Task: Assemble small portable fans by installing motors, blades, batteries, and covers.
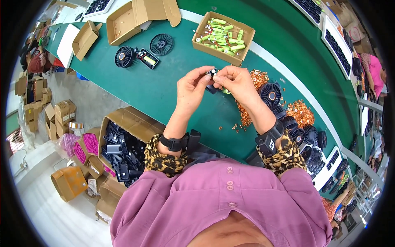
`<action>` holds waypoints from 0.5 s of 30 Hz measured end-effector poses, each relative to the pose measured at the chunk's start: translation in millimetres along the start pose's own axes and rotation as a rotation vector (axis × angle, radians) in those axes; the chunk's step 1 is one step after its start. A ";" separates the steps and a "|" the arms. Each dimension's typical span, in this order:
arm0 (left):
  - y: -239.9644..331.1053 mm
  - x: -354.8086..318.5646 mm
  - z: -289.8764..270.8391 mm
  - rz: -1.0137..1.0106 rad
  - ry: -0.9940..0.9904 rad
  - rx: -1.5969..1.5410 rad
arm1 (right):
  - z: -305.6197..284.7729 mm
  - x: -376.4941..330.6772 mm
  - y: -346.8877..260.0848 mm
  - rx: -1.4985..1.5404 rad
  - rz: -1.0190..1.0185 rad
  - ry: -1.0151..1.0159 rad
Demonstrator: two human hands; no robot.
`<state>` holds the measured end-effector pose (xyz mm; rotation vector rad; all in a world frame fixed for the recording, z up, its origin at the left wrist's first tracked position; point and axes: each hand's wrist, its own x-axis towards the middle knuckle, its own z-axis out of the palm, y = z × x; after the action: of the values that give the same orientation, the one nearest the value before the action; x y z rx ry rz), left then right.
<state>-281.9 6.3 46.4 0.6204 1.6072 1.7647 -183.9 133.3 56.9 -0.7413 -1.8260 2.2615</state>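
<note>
Both hands meet over the green worktop [160, 90], fingertips pinched together. Between them is a small black-and-white part [213, 73], which looks like a wire connector; its details are too small to make out. My left hand [192, 88] grips its dark side between thumb and forefinger. On the white side, my right hand [239, 84] pinches with thumb and forefinger. Just beneath the fingers lie a dark piece [211, 89] and a bit of a green battery cell [226, 91], both partly hidden by my right hand.
A cardboard box [216, 54] of green wired cells stands beyond my hands. Orange-copper pieces [300, 113] and black fan heads [270, 95] lie at right. Far left on the worktop are an opened fan handle [147, 59] and a round grille [161, 44]. A carton [138, 121] of black casings stands lower left.
</note>
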 end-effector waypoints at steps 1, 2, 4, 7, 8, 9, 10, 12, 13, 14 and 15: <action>-0.3 -0.4 -0.2 -0.001 -0.006 0.021 | 0.4 0.0 -0.4 -0.004 0.010 0.000; -0.6 -0.7 -0.3 -0.002 -0.013 0.042 | 0.7 0.2 -0.6 -0.007 0.019 0.000; -3.1 -0.1 -1.1 0.018 -0.002 0.042 | -0.1 1.0 2.9 0.031 0.037 -0.017; -1.3 1.6 -2.2 0.107 -0.009 0.123 | -4.4 2.3 3.6 0.098 0.083 -0.058; 0.7 2.4 -2.8 0.176 -0.026 0.203 | -5.9 2.4 2.8 0.127 0.110 -0.083; 1.9 2.6 -3.7 0.176 -0.025 0.204 | -6.8 2.2 2.6 0.128 0.110 -0.083; 3.1 3.0 -4.7 0.222 -0.040 0.291 | -7.6 2.2 2.2 0.158 0.139 -0.099; 6.6 3.8 -5.8 0.269 -0.057 0.377 | -6.5 1.8 1.5 0.189 0.167 -0.112; 8.9 3.6 -5.7 0.273 -0.057 0.403 | -2.6 0.5 1.0 0.153 0.145 -0.058; 10.6 3.1 -6.0 0.277 -0.057 0.430 | 1.7 0.0 0.4 0.117 0.124 -0.004; 11.5 2.2 -5.8 0.279 -0.065 0.427 | 5.3 -0.8 0.9 0.118 0.122 0.005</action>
<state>-289.4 3.8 56.8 1.1363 1.9426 1.5715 -185.5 128.1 57.0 -0.8582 -1.6713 2.4154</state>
